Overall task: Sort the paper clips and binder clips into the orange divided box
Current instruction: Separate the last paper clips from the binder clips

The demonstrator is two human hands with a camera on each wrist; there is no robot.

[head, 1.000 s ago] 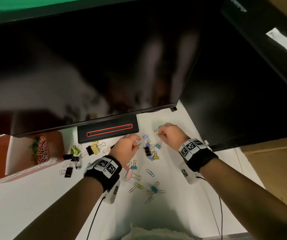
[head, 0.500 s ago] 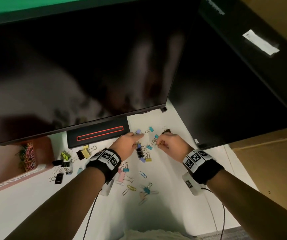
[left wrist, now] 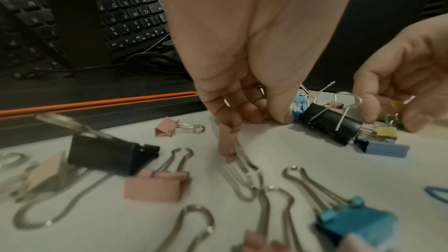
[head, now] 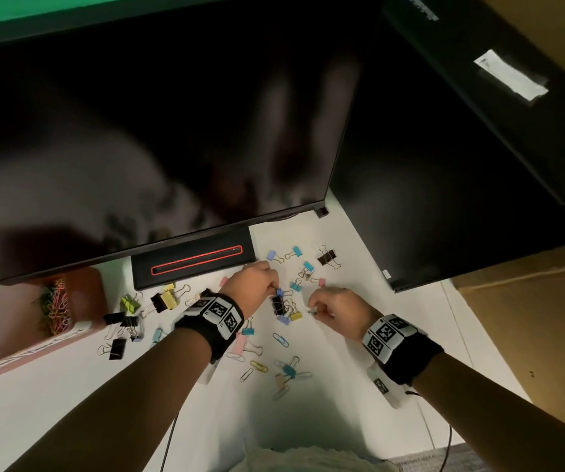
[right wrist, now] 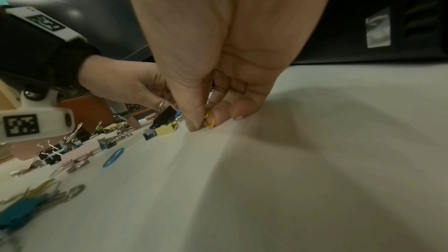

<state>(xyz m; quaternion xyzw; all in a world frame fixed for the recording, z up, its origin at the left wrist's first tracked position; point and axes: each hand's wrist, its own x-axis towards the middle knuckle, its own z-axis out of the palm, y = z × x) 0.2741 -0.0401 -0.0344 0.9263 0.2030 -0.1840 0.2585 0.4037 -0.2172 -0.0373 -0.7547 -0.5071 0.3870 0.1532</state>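
Dim, warm light; soft shadow right of right hand point(right wrist: 218, 68); wrist views blurred near lens, edges bowed; source probably overhead.

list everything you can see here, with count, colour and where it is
binder clips: many, black, yellow, blue, pink, scattered on the desk
paper clips: several loose, blue, yellow, silver, on the desk near the person
box: one, orange, far left, coloured paper clips heaped in one compartment
desk: one, white
monitors: two, black, at the back
monitor base: one, black with a red line, under the left screen
keyboard: one, black, behind the base
left hand: fingers curled onto the desk beside a black binder clip; what it pinches is unclear
right hand: pinches a yellow paper clip at the desk
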